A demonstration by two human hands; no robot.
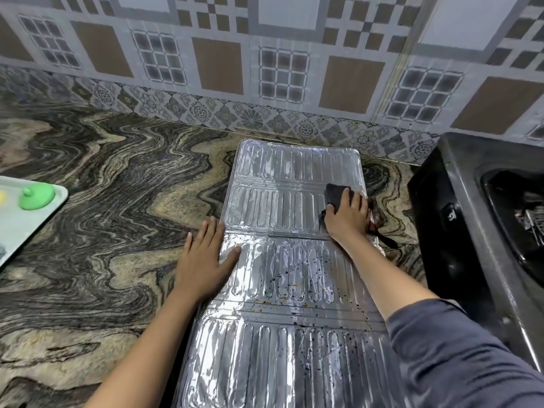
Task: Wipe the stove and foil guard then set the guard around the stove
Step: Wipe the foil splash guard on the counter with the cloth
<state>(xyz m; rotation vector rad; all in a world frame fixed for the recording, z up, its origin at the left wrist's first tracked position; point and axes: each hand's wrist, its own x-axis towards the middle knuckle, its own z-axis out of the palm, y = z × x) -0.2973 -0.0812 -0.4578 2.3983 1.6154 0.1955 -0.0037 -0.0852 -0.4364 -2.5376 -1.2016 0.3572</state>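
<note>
Presently we count one foil guard, one dark cloth, one black stove and two hands. The guard lies flat on the marbled countertop, just left of the stove, its far end near the tiled wall. We count four rows of embossed ribs. The two near rows carry dark and brownish specks; the two far rows look shinier. Left hand: flat, fingers straight, resting across the guard's left edge and partly on the counter. Right hand: fingers spread, pressing the cloth onto the guard's right edge. At far left sits one pale tray bearing one green lid.
</note>
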